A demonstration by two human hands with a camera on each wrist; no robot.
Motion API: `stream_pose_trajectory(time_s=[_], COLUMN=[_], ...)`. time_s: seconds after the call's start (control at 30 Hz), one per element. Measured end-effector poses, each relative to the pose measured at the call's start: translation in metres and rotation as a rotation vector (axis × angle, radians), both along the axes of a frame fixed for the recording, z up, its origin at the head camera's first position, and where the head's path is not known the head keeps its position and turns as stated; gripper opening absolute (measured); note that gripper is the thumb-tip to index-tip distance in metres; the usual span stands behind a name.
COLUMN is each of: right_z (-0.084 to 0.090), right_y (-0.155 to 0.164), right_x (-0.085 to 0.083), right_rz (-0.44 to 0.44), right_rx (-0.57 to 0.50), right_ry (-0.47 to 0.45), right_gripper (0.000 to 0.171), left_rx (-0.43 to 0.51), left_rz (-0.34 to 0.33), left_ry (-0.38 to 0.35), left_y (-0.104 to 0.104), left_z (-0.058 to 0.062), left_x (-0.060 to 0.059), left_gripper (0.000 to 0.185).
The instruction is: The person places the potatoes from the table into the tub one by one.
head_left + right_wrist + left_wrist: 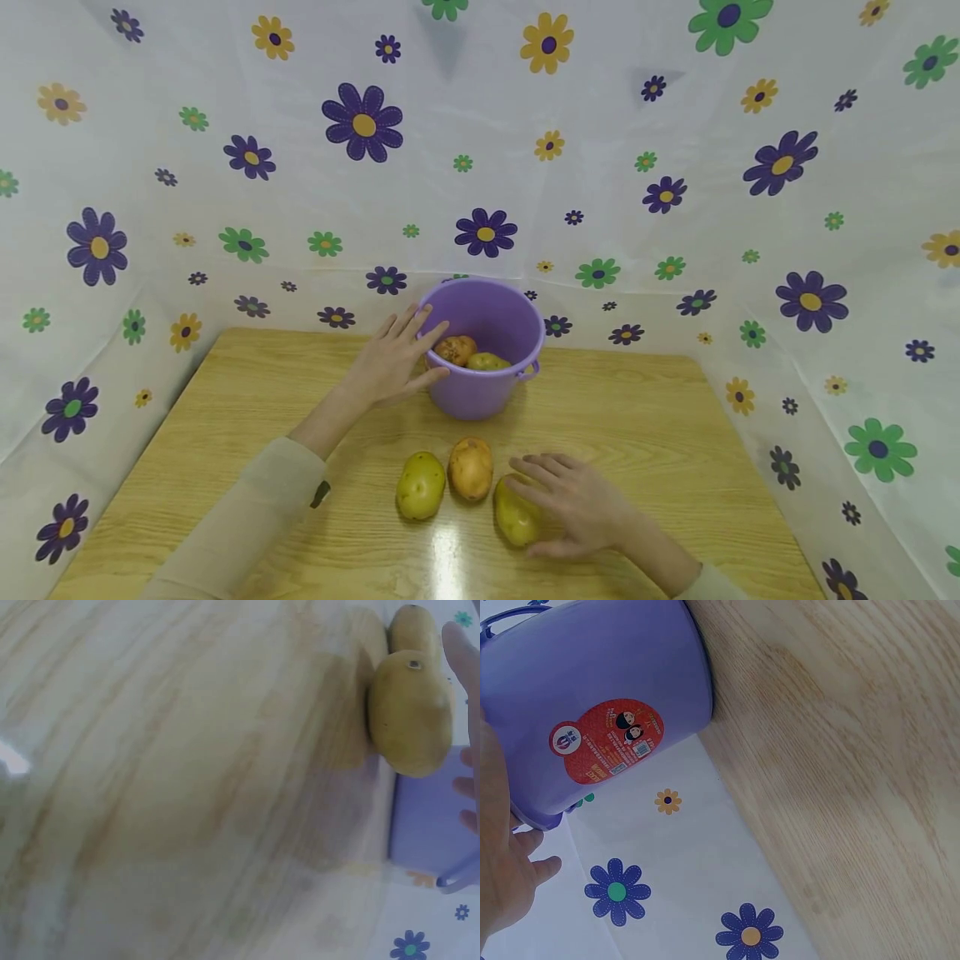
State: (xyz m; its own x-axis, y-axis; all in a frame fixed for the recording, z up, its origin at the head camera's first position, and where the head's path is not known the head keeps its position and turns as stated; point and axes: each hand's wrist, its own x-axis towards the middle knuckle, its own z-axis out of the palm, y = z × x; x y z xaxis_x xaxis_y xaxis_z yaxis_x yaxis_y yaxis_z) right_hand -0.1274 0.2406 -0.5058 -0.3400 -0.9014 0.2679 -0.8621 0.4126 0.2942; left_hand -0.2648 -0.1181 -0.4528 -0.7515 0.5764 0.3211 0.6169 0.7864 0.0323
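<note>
A purple bucket [480, 387] stands upright on the table, with an onion-like brown bulb [455, 348] and a potato [487, 362] inside. My left hand [393, 358] lies at the bucket's left rim, its fingers spread; the left wrist view shows this hand [506, 862] beside the rim. In front of the bucket are a greenish potato [421, 486], a browner potato [471, 469] and another greenish potato [516, 515]. Over that last one reaches my right hand [573, 504], thumb and fingers apart. In the right wrist view, a potato [410, 712] sits beside the fingers.
The wooden table [637, 417] reaches back to a white flowered sheet [600, 183] that hangs behind and on both sides. A red label [619, 742] marks the bucket's side. The bucket's handle [529, 371] shows on its right.
</note>
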Motion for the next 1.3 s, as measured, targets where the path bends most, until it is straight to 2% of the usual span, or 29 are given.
stream_pose_trajectory(time_s=[0.3,0.5,0.73,1.3], right_z=[-0.012,-0.018,-0.028,-0.034], right_y=[0.000,-0.002,-0.004,-0.011], right_x=[0.001,0.002,0.001,0.002], right_rz=[-0.021,-0.045,-0.028,-0.025], right_rx=[0.002,-0.015,-0.028,-0.022], right_ry=[-0.017,-0.069,-0.078,-0.085], right_gripper=[0.094,0.099,0.098,0.094], left_rx=[0.000,0.006,0.022,0.037], left_rz=[0.004,0.001,-0.002,-0.007], left_ry=[-0.010,0.006,-0.004,0.004], left_y=[0.000,0.001,0.000,0.000], left_z=[0.000,0.000,0.001,0.000], left_x=[0.000,0.000,0.002,0.002], left_gripper=[0.108,0.109,0.108,0.106])
